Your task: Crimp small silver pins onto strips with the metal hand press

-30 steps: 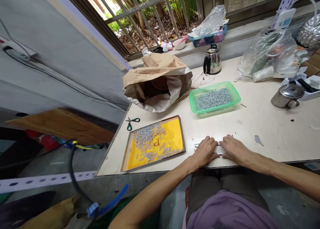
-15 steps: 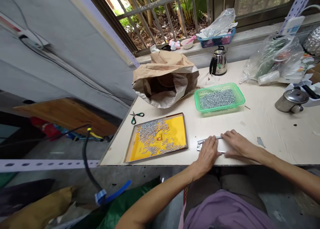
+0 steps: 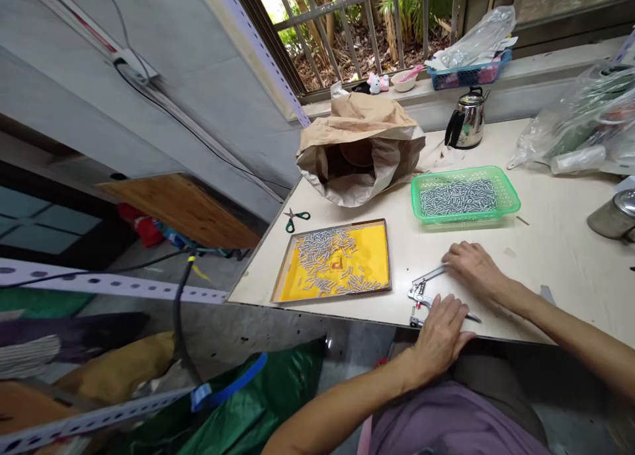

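Note:
A metal hand tool (image 3: 421, 299) with two spread arms, a small spring and a red part lies near the table's front edge. My left hand (image 3: 443, 332) is closed over its lower arm, whose pointed end sticks out past the fingers. My right hand (image 3: 473, 268) has its curled fingertips on the end of the upper arm; the palm side is hidden. Left of the tool, a shallow tray (image 3: 388, 256) with a yellow lining holds many short metal pins (image 3: 322, 243). Behind the hands, a green plastic basket (image 3: 510, 194) holds more small metal pins (image 3: 459, 197).
Green-handled scissors (image 3: 296, 218) lie at the table's left edge. An open brown paper bag (image 3: 367, 127) stands at the back, beside a steel kettle (image 3: 469, 119). Plastic bags (image 3: 580, 121) and a metal pot (image 3: 612, 215) are at the right. A grey scrap (image 3: 548, 295) lies near my right forearm.
The metal tool's two arms have swung apart, showing its spring and red part. My left hand has moved toward me, my right away along the upper arm. The view has turned left.

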### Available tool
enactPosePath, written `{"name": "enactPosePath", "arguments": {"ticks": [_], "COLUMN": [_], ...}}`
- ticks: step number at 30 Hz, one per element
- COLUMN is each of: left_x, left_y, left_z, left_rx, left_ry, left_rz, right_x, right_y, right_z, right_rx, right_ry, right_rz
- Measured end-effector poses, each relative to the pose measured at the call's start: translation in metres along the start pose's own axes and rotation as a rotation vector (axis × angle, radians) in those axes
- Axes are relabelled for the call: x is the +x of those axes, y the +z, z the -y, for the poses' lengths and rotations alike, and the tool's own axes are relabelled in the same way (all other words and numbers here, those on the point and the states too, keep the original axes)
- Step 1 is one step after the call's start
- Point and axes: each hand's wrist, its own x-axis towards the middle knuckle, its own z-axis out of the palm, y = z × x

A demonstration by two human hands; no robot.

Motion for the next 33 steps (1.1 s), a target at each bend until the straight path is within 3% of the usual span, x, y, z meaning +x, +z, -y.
{"name": "enactPosePath", "arguments": {"ticks": [5,7,9,12,15,18,21,24,27,30,33], "left_x": [-0.022,-0.034,-0.042,-0.044,-0.041,-0.034,-0.025,-0.017,-0.013,-0.013,-0.014], "left_y": [-0.003,-0.017,-0.042,-0.092,-0.129,-0.141,-0.142,-0.144,-0.149,-0.148,-0.133], "left_z": [-0.007,-0.004,0.009,0.047,0.094,0.130,0.150,0.158,0.158,0.144,0.111], "left_rx": [-0.010,0.026,0.078,0.206,0.392,0.527,0.604,0.618,0.557,0.378,-0.034], "left_ry": [0.257,0.328,0.274,-0.080,-0.384,-0.459,-0.366,-0.251,-0.214,-0.316,-0.545], "left_rz": [-0.031,-0.114,-0.203,-0.304,-0.279,-0.082,0.190,0.381,0.430,0.265,0.084], "right_x": [0.016,0.021,0.025,0.030,0.038,0.048,0.048,0.029,-0.004,-0.036,-0.056], "right_y": [0.025,0.039,0.048,0.040,0.006,-0.037,-0.063,-0.060,-0.035,-0.004,0.021], "right_z": [0.054,0.068,0.074,0.067,0.041,0.001,-0.028,-0.030,-0.010,0.015,0.030], "right_rx": [0.077,0.047,0.026,0.072,0.135,0.054,-0.122,-0.060,0.153,0.279,0.268], "right_ry": [-0.497,-0.591,-0.608,-0.541,-0.392,-0.188,0.003,-0.001,-0.098,-0.105,-0.040], "right_rz": [0.068,0.086,0.067,-0.105,-0.374,-0.527,-0.603,-0.546,-0.363,-0.155,-0.030]}}
